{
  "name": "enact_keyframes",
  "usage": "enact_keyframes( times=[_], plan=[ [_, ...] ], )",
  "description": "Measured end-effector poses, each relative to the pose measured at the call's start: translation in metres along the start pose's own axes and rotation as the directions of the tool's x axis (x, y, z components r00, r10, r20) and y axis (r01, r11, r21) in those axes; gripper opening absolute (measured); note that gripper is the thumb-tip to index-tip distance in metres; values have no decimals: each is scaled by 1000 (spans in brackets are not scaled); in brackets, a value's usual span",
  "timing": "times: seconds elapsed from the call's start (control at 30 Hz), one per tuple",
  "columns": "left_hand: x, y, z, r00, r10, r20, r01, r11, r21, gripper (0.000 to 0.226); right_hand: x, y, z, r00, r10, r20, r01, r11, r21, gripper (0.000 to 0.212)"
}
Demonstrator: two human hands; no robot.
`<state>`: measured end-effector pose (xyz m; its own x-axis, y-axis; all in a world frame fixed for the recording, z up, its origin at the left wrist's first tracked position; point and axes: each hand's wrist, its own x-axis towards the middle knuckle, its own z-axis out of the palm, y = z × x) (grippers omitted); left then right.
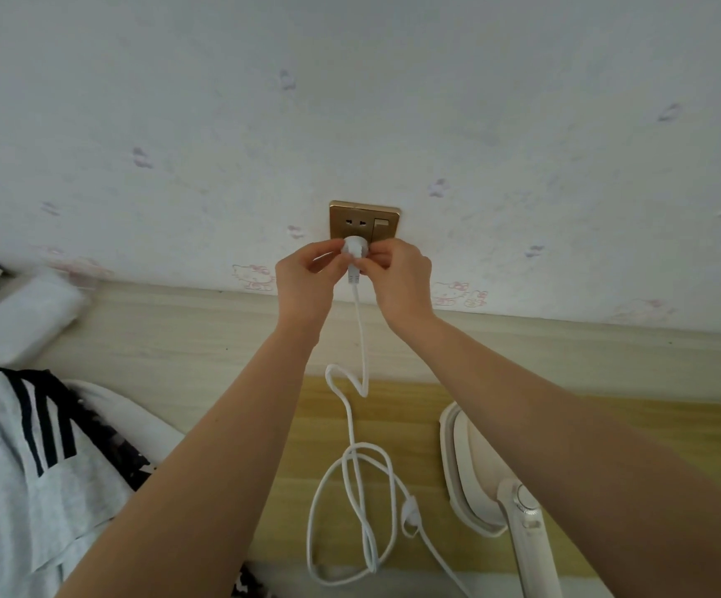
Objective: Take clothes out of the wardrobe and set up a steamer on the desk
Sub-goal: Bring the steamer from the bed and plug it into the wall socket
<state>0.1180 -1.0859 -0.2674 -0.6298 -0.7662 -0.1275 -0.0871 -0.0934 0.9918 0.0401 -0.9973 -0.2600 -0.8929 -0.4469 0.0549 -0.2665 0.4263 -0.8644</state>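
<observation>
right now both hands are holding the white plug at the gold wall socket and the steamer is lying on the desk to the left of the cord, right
Nearly. The head view shows both hands, left and right, holding the white plug at the gold wall socket, but the steamer lies on the desk to the right of the cord, not the left.

light: soft, even daylight falling, no glare | shadows: faint ones lying under the forearms | blur: left edge smearing | distortion: wide-angle bending the desk (203,338) edge
</observation>
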Motion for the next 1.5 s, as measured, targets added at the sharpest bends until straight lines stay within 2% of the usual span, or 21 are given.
enact_keyframes(
  times=[0.57,0.83,1.03,1.13,1.23,1.37,1.5],
  plan=[
    [5,-1,4,1000,-2,-28,2,1000,14,21,2,-5,3,998,12,-69,-12,1000,8,11],
    [7,1,3,1000,2,1,-2,998,71,19,-1,-7,-6,1000,-25,-4,25,1000,-3,12],
    [-5,6,2,997,79,-19,-73,977,200,18,-19,0,-29,996,-58,67,69,984,-163,23],
    [-20,9,-1,991,131,-33,-116,951,285,17,-40,10,-46,995,-13,97,35,974,-223,29],
    [-39,10,-3,990,127,-59,-97,926,365,23,-68,18,-67,989,17,148,31,948,-318,35],
    [-73,6,6,986,157,54,-164,859,484,24,-112,29,-93,969,63,239,49,900,-433,41],
    [-114,4,22,954,222,203,-299,783,546,22,-158,48,-124,969,100,227,28,864,-502,40]
  ],
)
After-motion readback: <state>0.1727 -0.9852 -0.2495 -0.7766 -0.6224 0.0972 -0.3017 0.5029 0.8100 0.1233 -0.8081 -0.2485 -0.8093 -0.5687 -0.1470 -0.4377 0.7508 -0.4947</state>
